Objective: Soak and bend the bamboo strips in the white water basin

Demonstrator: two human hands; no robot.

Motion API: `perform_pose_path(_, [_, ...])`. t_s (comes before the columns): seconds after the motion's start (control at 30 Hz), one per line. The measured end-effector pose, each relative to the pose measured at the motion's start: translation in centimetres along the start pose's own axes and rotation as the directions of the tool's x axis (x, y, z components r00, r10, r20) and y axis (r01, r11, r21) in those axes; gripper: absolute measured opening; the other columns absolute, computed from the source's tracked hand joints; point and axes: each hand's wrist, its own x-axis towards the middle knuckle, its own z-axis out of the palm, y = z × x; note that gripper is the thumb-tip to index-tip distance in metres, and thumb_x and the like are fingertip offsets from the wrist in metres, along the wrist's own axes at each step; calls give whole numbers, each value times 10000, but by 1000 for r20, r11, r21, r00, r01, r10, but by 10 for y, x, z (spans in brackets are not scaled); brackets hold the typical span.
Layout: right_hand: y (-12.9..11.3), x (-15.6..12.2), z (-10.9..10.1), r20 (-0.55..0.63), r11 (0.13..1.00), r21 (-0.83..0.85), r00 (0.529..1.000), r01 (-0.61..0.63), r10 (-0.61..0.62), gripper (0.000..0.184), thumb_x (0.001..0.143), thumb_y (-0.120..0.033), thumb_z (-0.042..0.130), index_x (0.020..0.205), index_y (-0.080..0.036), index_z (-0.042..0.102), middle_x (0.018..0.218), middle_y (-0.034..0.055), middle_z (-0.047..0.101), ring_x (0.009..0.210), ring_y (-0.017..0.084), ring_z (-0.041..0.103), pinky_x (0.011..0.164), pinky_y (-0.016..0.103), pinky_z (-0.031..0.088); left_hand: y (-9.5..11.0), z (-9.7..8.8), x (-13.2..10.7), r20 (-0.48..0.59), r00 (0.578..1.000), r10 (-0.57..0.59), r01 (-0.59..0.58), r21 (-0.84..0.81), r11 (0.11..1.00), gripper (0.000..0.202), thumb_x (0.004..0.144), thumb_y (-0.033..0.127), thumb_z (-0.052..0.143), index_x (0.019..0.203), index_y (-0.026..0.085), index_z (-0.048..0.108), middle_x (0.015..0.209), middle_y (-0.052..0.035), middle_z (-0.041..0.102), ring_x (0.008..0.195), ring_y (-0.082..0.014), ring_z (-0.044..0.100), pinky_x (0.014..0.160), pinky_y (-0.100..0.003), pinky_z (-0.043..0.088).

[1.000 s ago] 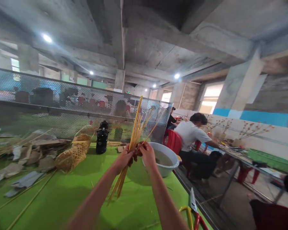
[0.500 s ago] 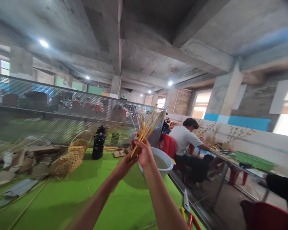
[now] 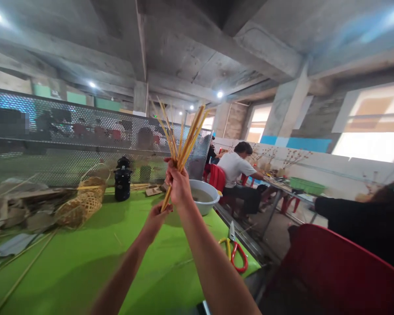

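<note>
A bundle of thin bamboo strips (image 3: 191,138) stands upright in front of me, its top ends fanned out. My right hand (image 3: 177,183) is closed round the middle of the bundle. Lower down, my left hand (image 3: 158,217) grips the bottom ends. Just behind my right hand sits a pale basin (image 3: 208,202) with water in it. Scissors (image 3: 235,253) with one yellow and one red handle lie at the table's right edge, beside my right forearm.
On the green table (image 3: 95,267) are woven bamboo baskets (image 3: 80,203), a black bottle (image 3: 122,179) and scraps of paper (image 3: 16,210) at left. A perforated metal screen (image 3: 134,140) runs along the back. A person in white (image 3: 233,168) sits at right, near a red chair (image 3: 331,271).
My view has turned to the right. My hands have moved apart along the bundle, the left one now lower, and the strips stand higher in view.
</note>
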Motion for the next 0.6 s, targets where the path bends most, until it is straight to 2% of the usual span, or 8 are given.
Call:
perform_pose_path(0.1, [18, -10, -5, -76, 999, -42, 997, -3, 0, 274, 782, -455, 707, 863, -204, 632, 558, -78, 410, 483, 78, 294, 442, 222, 208, -13, -4, -6, -32, 1000, -2, 3, 31, 1000, 405, 609, 554, 711, 708, 170, 625, 530, 50, 466, 494, -101, 360, 498, -230, 268])
perform_pose_path(0.17, [21, -12, -6, -108, 998, -68, 994, -18, 11, 308, 753, -477, 721, 824, -197, 615, 550, -78, 417, 479, 78, 298, 443, 227, 214, -16, -6, -9, -52, 999, 8, -5, 49, 999, 383, 606, 535, 703, 690, 171, 618, 522, 53, 454, 484, -95, 334, 491, -233, 249])
perform_pose_path(0.3, [-2, -7, 5, -91, 996, -87, 996, -11, 3, 342, 715, -504, 732, 829, -203, 616, 557, -84, 383, 480, 80, 273, 446, 231, 213, -6, -4, -7, -66, 997, 38, -34, 64, 997, 373, 633, 533, 666, 719, 172, 624, 540, 49, 458, 483, -92, 319, 487, -232, 233])
perform_pose_path(0.37, [-15, -3, 14, -50, 994, -103, 998, 32, -37, 342, 718, -513, 725, 836, -207, 625, 582, -76, 384, 497, 81, 287, 455, 231, 223, 1, -1, -4, -54, 997, 52, -49, 59, 997, 380, 642, 544, 652, 745, 180, 621, 541, 50, 454, 485, -98, 346, 489, -229, 256])
perform_pose_path(0.43, [-16, -2, 18, -6, 989, -140, 999, 48, -49, 345, 729, -526, 709, 851, -213, 635, 604, -69, 394, 507, 83, 304, 458, 231, 232, 1, 2, -3, -34, 998, 56, -54, 51, 997, 380, 644, 551, 640, 752, 188, 611, 539, 46, 467, 492, -111, 399, 502, -230, 299])
perform_pose_path(0.6, [25, -11, -1, -19, 960, -258, 995, -104, 103, 330, 678, -487, 749, 783, -204, 617, 574, -75, 417, 490, 79, 330, 447, 227, 243, -20, 0, -12, 7, 1000, 1, -2, 75, 997, 302, 603, 475, 677, 599, 190, 577, 485, 17, 526, 476, -135, 459, 501, -246, 333])
